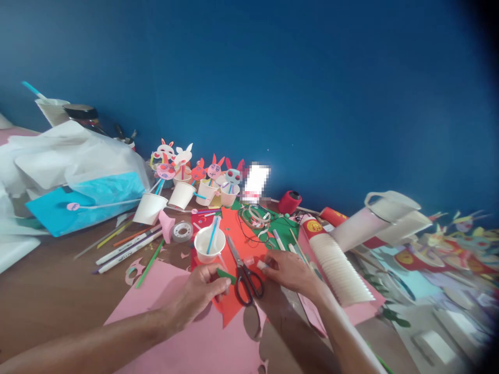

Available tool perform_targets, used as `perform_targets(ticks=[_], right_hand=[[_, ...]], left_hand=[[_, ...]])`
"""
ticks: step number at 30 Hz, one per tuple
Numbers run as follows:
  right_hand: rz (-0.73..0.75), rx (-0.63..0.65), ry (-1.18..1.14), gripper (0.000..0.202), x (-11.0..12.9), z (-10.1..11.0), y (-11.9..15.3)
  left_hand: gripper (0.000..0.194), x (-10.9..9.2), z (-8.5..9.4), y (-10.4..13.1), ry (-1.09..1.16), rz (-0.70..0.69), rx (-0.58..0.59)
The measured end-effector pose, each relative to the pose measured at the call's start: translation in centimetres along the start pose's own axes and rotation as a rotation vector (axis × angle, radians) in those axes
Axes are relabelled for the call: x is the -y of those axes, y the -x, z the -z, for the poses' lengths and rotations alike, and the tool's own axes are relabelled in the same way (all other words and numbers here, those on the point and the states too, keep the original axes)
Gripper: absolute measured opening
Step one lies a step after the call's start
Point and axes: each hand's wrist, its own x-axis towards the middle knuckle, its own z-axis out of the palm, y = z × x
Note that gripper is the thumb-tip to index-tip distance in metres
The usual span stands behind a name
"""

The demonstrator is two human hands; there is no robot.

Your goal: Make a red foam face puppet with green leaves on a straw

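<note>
My left hand pinches a small green paper piece between thumb and fingers, just below a white paper cup with a blue straw in it. My right hand has its fingertips closed on a small whitish piece, too small to name exactly. Between the two hands lie black-handled scissors, blades pointing away from me, on orange-red paper. A pink paper sheet with cut edges extends under my left arm.
Paper cups with animal faces on straws line the blue wall. Left are a tape roll, markers and a plastic bag. A long stack of paper cups, a white pitcher and a red thread spool are right.
</note>
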Motion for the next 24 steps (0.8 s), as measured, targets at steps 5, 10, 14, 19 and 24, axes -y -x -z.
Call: perform_targets(ticks=[5, 10, 14, 19, 24], right_hand=[[0.016, -0.048, -0.113, 0.014, 0.3, 1.4, 0.4], [0.155, 0.020, -0.464, 0.016, 1.7, 2.1, 0.9], [0.203, 0.029, -0.670, 0.022, 2.6, 1.3, 0.8], [0.149, -0.150, -0.704, 0.024, 4.7, -0.6, 1.3], [0.184, -0.226, -0.531, 0.031, 7.0, -2.7, 2.1]], left_hand=[[0.015, 0.0, 0.0, 0.1, 0.017, -0.006, -0.004], [0.012, -0.4, -0.1, 0.4, 0.060, -0.030, -0.002], [0.009, 0.0, 0.2, 0.5, 0.051, -0.106, 0.014], [0.009, 0.8, 0.4, 0.8, 0.057, -0.254, 0.079], [0.010, 1.2, 0.3, 0.8, 0.031, -0.334, 0.060]])
